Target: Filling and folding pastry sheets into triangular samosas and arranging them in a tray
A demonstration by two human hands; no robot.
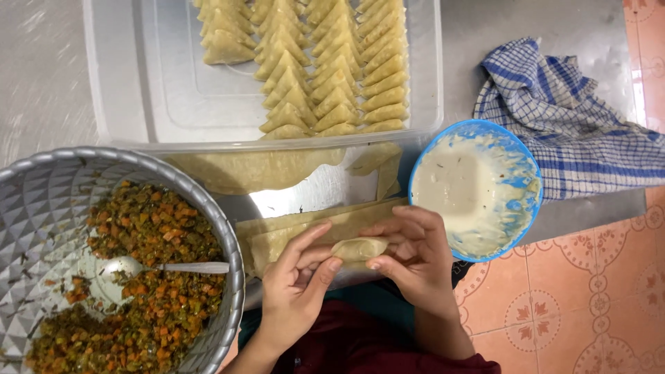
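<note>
Both hands pinch one half-folded pastry parcel (pixel 359 248) over the desk (pixel 41 83) edge: the left hand (pixel 294 284) closes on its near end, the right hand (pixel 415 260) clamps the far end. At twelve o'clock, a clear plastic tray (pixel 138 83) already carries several rows of finished triangles (pixel 325 62), with room left on its left side. Unfilled pastry strips (pixel 277 232) lie just beyond the hands. At nine o'clock, a metal bowl (pixel 41 201) holds plenty of chopped vegetable filling (pixel 166 277) and a spoon (pixel 138 267); at two o'clock, a blue bowl (pixel 478 187) of pale paste.
</note>
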